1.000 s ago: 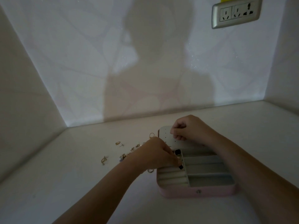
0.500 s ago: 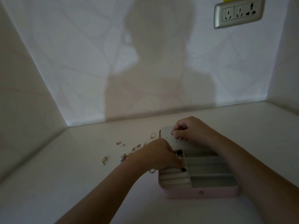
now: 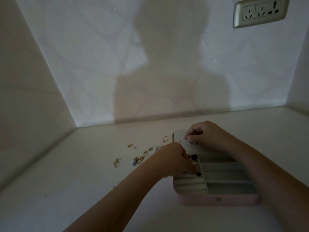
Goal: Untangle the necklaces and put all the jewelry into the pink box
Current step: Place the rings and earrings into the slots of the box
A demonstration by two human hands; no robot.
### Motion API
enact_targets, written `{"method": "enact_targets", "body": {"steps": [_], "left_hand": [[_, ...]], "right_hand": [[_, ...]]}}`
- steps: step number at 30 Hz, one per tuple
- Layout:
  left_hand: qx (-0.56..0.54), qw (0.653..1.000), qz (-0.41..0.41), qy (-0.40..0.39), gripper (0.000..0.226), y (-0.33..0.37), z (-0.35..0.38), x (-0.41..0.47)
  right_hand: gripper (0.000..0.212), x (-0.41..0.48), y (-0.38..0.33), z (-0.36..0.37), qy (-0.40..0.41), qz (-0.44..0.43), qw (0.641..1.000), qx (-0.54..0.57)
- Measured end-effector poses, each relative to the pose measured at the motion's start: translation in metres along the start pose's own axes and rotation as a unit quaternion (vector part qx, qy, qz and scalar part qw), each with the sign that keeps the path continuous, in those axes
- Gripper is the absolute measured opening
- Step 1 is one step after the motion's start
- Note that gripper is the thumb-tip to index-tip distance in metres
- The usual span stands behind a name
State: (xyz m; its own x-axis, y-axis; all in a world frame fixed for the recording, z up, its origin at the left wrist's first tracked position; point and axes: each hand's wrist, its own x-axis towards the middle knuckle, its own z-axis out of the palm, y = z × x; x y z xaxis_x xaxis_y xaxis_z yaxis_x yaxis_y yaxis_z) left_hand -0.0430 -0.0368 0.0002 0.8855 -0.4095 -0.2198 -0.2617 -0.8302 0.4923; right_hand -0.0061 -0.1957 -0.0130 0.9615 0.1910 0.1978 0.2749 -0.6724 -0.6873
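The pink box [image 3: 217,199] lies open on the white table, with pale padded rolls at its left and long compartments at its right. Its lid panel [image 3: 178,139] with small holes stands behind. My left hand [image 3: 173,159] reaches over the ring rolls and pinches a small dark-stoned piece of jewelry [image 3: 198,174] at its fingertips. Another dark-stoned piece [image 3: 194,157] sits in the box just behind. My right hand [image 3: 204,133] is curled against the lid panel, its fingertips pinched together; what they hold is too small to see.
Several gold rings and earrings lie loose on the table left of the box: a ring [image 3: 165,138], a hoop earring [image 3: 116,162], a cluster [image 3: 138,159]. Walls close in at the left, back and right. A wall socket [image 3: 260,12] is at upper right.
My left hand has shifted slightly along the ring rolls with the dark-stoned piece. My right hand stays at the lid panel.
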Motion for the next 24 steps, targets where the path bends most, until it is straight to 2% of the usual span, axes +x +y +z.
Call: {"method": "enact_targets", "body": {"steps": [5,9,11,15,20,24], "left_hand": [[-0.038,0.998,0.020,0.044,0.025,-0.011,-0.022,-0.007],[-0.081,0.986,-0.008,0.147,0.015,-0.056,-0.067,-0.012],[-0.084,0.980,-0.046,0.173,0.008,-0.084,-0.079,-0.010],[-0.081,0.981,-0.082,0.156,0.004,-0.118,-0.077,0.003],[-0.053,0.980,-0.018,0.188,0.009,-0.120,-0.062,0.025],[-0.004,0.985,0.025,0.170,0.018,-0.116,-0.053,0.033]], "right_hand": [[0.009,-0.003,-0.005,0.003,0.011,-0.015,0.998,-0.066],[0.024,-0.006,-0.007,0.005,0.010,-0.007,0.991,-0.134],[0.027,-0.006,-0.005,0.007,-0.006,-0.016,0.991,-0.132],[0.027,-0.006,-0.002,0.009,-0.012,-0.025,0.992,-0.125],[0.026,-0.005,-0.003,0.009,-0.008,-0.030,0.990,-0.135],[0.023,-0.004,-0.001,0.009,-0.002,-0.036,0.989,-0.143]]}}
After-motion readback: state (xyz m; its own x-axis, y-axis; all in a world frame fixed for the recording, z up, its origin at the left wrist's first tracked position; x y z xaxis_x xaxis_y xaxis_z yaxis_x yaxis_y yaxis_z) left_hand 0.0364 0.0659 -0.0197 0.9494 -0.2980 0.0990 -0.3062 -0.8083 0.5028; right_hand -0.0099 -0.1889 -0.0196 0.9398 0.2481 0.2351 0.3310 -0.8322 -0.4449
